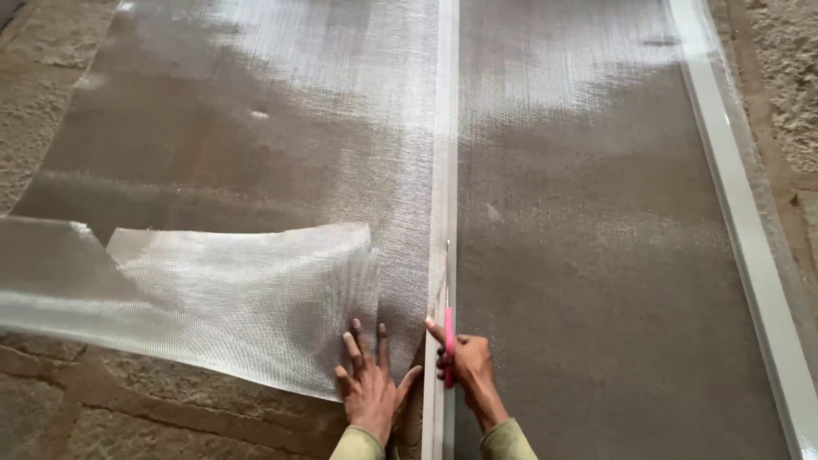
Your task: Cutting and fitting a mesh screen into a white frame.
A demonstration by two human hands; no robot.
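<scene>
A wide sheet of fine silvery wire mesh (281, 145) lies on the floor over a frame with white bars. My right hand (467, 368) grips a cutter with a pink handle (448, 345), its blade resting along the middle white bar (444, 170). My left hand (371, 382) is spread flat, fingers apart, pressing the mesh down just left of that bar. A cut flap of mesh (239, 298) is folded back to the left of my left hand.
A second white frame bar (741, 221) runs down the right side under the mesh. Rough stone floor (128, 409) shows at the lower left and along both outer edges.
</scene>
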